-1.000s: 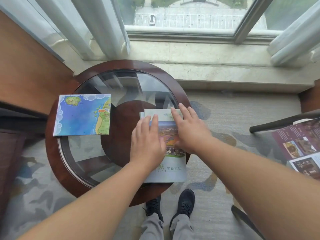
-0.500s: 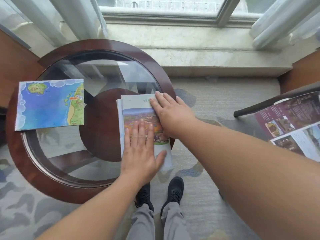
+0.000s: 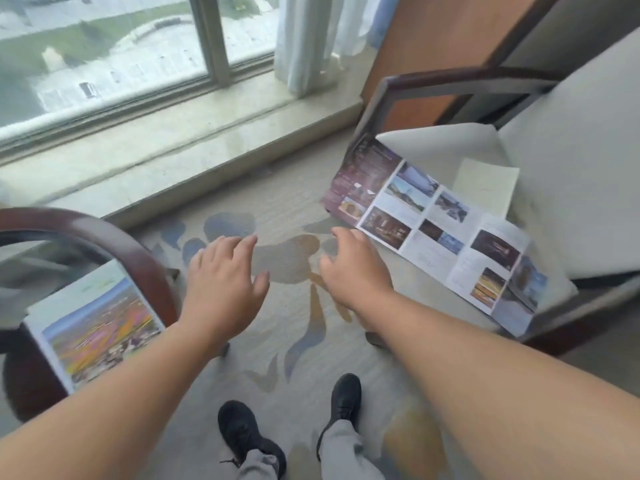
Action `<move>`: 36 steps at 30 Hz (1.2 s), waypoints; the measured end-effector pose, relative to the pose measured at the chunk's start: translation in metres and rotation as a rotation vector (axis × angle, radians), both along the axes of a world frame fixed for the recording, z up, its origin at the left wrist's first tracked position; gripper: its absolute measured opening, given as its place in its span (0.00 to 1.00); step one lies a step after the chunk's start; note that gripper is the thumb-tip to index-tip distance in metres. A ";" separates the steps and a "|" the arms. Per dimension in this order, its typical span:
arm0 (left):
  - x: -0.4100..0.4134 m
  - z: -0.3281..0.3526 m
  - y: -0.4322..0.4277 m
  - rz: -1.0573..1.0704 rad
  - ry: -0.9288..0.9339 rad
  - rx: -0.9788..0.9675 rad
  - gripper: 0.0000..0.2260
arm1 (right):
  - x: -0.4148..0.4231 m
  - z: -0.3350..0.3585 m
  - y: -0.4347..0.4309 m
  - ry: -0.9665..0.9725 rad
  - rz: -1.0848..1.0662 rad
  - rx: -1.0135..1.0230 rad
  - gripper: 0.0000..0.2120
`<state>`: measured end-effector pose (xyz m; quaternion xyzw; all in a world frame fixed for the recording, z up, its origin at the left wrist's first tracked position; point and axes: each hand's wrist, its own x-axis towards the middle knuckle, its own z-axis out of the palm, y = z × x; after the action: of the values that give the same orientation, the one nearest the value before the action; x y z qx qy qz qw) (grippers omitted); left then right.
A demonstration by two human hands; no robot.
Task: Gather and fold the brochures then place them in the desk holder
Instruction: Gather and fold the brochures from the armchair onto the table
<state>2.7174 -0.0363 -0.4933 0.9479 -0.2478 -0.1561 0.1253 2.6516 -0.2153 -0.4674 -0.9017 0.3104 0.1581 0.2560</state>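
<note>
Logging an unfolded brochure (image 3: 440, 233) lying across the front of the chair (image 3: 571, 168) seat, just to the right of the right hand (image 3: 353, 268), with some panels hanging past the seat edge. Judging it light, thin and floppy: glossy paper, likely slippery, wanting to bend along its existing creases, sagging if lifted by one corner. Favouring a hold at the two short ends, starting from the edge nearest the right hand's fingertips, with both hands sharing the span. Finding the right hand open, fingers loosely spread and a little bent, holding nothing, and reaching close to the brochure's nearest corner; being unable to tell whether touching. Finding the left hand (image 3: 221, 282) likewise open, fingers fanned, hovering above the carpet (image 3: 277, 209), gripping nothing, well apart from that paper. Noting a folded brochure (image 3: 93, 323) resting to the left of the left hand, on the round table (image 3: 114, 233) near its rim. Spotting a pale sheet (image 3: 485, 188) beyond the right hand, farther back on the seat. Seeing no desk holder anywhere.
</note>
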 end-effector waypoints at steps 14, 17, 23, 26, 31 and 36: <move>-0.129 -0.047 -0.302 -0.231 0.195 -0.005 0.28 | -0.153 -0.035 -0.280 0.152 -0.409 0.045 0.23; -0.153 -0.068 -0.360 -0.280 0.239 0.040 0.29 | -0.184 -0.051 -0.331 0.195 -0.518 0.050 0.23; -0.187 -0.104 -0.436 -0.353 0.219 0.096 0.34 | -0.190 -0.090 -0.388 0.241 -0.878 0.240 0.35; -0.192 -0.123 -0.456 -0.348 0.221 0.135 0.38 | -0.175 -0.114 -0.406 0.256 -1.061 0.293 0.44; -0.191 -0.154 -0.470 -0.303 0.225 0.127 0.39 | -0.168 -0.154 -0.414 0.285 -1.128 0.381 0.57; -0.192 -0.158 -0.471 -0.303 0.283 0.167 0.41 | -0.164 -0.159 -0.406 0.102 -1.090 0.279 0.22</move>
<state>2.5256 -0.5071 -0.6513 0.8756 -0.3535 -0.3246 0.0553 2.4875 -0.6211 -0.6263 -0.5600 0.7193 0.0861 0.4020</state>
